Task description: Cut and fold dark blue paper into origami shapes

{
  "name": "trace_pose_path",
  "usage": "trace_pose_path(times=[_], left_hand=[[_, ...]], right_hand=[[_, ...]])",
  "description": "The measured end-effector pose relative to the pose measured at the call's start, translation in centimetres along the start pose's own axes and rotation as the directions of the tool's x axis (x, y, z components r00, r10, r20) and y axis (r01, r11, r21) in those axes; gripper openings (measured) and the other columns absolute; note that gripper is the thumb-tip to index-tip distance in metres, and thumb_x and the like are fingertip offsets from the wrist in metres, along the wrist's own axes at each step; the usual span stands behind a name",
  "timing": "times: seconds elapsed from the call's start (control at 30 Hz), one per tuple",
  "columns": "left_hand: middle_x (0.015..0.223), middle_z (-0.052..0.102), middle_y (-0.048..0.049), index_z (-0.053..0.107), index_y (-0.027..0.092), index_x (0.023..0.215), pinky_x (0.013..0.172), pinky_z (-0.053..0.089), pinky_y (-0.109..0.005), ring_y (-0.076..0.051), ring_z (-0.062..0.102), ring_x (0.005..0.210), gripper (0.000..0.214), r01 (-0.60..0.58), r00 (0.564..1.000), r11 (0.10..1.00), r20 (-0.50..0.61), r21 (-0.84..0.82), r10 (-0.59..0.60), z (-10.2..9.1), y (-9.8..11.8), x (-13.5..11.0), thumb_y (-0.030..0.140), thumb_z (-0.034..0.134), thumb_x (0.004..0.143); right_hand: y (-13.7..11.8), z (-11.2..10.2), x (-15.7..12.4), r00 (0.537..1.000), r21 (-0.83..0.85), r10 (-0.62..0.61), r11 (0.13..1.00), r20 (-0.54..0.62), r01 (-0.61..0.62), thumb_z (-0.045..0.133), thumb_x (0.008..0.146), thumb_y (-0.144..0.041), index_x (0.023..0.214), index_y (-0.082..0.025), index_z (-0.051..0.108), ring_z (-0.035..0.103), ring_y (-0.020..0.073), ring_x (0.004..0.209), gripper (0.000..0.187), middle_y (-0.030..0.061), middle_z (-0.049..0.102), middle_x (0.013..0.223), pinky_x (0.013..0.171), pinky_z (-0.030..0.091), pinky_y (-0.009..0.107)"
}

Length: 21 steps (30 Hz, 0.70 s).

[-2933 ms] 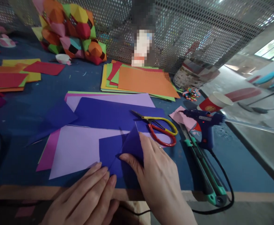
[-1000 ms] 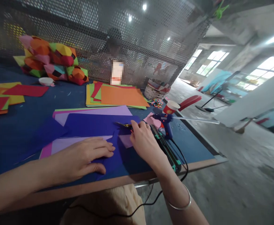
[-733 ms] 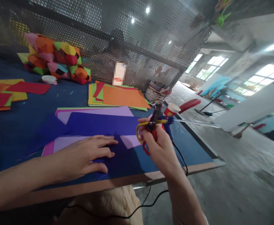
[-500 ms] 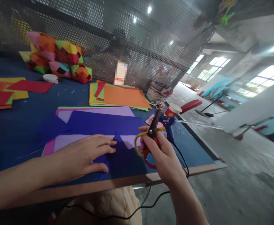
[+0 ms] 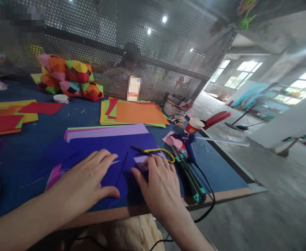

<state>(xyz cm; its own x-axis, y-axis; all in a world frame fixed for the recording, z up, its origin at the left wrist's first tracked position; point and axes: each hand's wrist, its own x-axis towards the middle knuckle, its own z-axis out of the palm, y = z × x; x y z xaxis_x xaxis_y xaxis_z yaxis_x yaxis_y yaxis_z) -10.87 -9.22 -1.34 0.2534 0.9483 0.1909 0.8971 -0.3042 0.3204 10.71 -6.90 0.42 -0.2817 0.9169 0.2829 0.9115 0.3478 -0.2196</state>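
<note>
My left hand (image 5: pixel 91 176) lies over dark blue paper (image 5: pixel 116 140), fingers stretched out and thumb apart, pressing on a smaller blue piece mostly hidden beneath it. To its right, my right hand (image 5: pixel 162 184) is low over the sheets, thumb spread away from the fingers. Scissors (image 5: pixel 153 150) with a yellow handle lie on the blue paper just beyond the right fingertips, which hide part of the handles. Lilac paper (image 5: pixel 111 131) shows behind the blue sheet.
A blue glue gun (image 5: pixel 191 148) with a clear stick and a green utility knife (image 5: pixel 191 176) lie right of my hand. Behind stand a paper cup (image 5: pixel 193 125), a basket (image 5: pixel 177 104), an orange-topped paper stack (image 5: pixel 141 112) and folded paper shapes (image 5: pixel 71 75). A black cord (image 5: pixel 207 174) crosses the table edge.
My right hand has put the scissors down on the blue paper and let go, moving left and lower. The utility knife now shows. My left hand stays on the paper.
</note>
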Motion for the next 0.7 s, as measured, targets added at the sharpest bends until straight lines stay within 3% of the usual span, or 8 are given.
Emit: trace_pose_path(times=[0.07,0.13,0.27,0.33,0.43,0.57,0.7], left_hand=[[0.135,0.069,-0.0187,0.067,0.014,0.137,0.104,0.057,-0.056,-0.041,0.066,0.126,0.078,0.017,1.000,0.999,0.017,-0.031,-0.017,-0.3,0.0,0.1,0.042,0.094,0.069],[0.133,0.069,-0.0181,0.068,0.015,0.135,0.105,0.056,-0.056,-0.041,0.065,0.126,0.077,0.033,0.999,0.998,0.036,-0.056,-0.031,-0.6,0.1,0.3,0.041,0.094,0.067],[0.127,0.071,-0.0156,0.071,0.019,0.126,0.104,0.056,-0.055,-0.040,0.066,0.123,0.074,0.087,0.995,0.988,0.052,-0.131,-0.081,-1.0,0.5,0.6,0.038,0.096,0.058],[0.117,0.073,-0.0133,0.072,0.019,0.115,0.097,0.058,-0.052,-0.038,0.070,0.112,0.062,0.155,0.988,0.962,0.038,-0.225,-0.150,-1.3,0.6,0.9,0.041,0.092,0.060],[0.098,0.077,-0.0084,0.071,0.020,0.098,0.084,0.060,-0.045,-0.031,0.073,0.093,0.044,0.244,0.968,0.837,0.066,-0.489,-0.244,-1.8,1.0,1.2,0.057,0.078,0.075],[0.091,0.080,-0.0069,0.074,0.019,0.085,0.080,0.060,-0.038,-0.028,0.073,0.091,0.046,0.259,0.960,0.620,0.130,-0.741,-0.247,-2.5,2.0,1.2,0.065,0.073,0.081],[0.079,0.077,-0.0042,0.075,0.021,0.077,0.071,0.060,-0.036,-0.026,0.071,0.080,0.047,0.239,0.952,0.590,0.068,-0.771,-0.297,-2.3,2.5,0.8,0.068,0.074,0.081]], right_hand=[[-0.4,0.0,-0.5,0.999,0.073,0.013,0.997,0.051,-0.017,0.085,0.089,-0.043,0.094,-0.018,0.068,0.072,0.0385,0.101,0.031,0.0132,0.074,0.100,0.090,0.056,0.056],[-0.4,0.2,-0.6,0.998,0.189,0.013,0.982,0.065,-0.025,0.089,0.084,-0.029,0.096,-0.019,0.067,0.073,0.0351,0.099,0.027,0.0103,0.075,0.099,0.088,0.056,0.052],[0.0,0.9,-0.8,1.000,0.409,-0.015,0.913,0.020,0.005,0.081,0.082,-0.007,0.096,-0.021,0.064,0.073,0.0277,0.092,0.025,0.0053,0.075,0.095,0.082,0.056,0.041],[0.2,1.2,-1.0,0.998,0.516,-0.063,0.853,-0.032,0.070,0.075,0.083,-0.003,0.096,-0.021,0.063,0.073,0.0243,0.089,0.026,0.0040,0.075,0.094,0.079,0.056,0.036],[0.4,1.5,-1.3,0.978,0.636,-0.143,0.744,-0.151,0.207,0.069,0.085,-0.003,0.096,-0.022,0.061,0.071,0.0194,0.082,0.023,0.0019,0.074,0.091,0.073,0.054,0.029],[0.3,1.6,-1.4,0.956,0.689,-0.166,0.665,-0.240,0.288,0.065,0.087,-0.006,0.093,-0.023,0.059,0.071,0.0178,0.081,0.019,0.0012,0.073,0.089,0.071,0.053,0.027],[-0.1,1.3,-1.6,0.971,0.765,-0.091,0.602,-0.220,0.230,0.066,0.089,-0.014,0.107,-0.022,0.064,0.072,0.0184,0.083,0.020,0.0028,0.075,0.093,0.075,0.056,0.028]])
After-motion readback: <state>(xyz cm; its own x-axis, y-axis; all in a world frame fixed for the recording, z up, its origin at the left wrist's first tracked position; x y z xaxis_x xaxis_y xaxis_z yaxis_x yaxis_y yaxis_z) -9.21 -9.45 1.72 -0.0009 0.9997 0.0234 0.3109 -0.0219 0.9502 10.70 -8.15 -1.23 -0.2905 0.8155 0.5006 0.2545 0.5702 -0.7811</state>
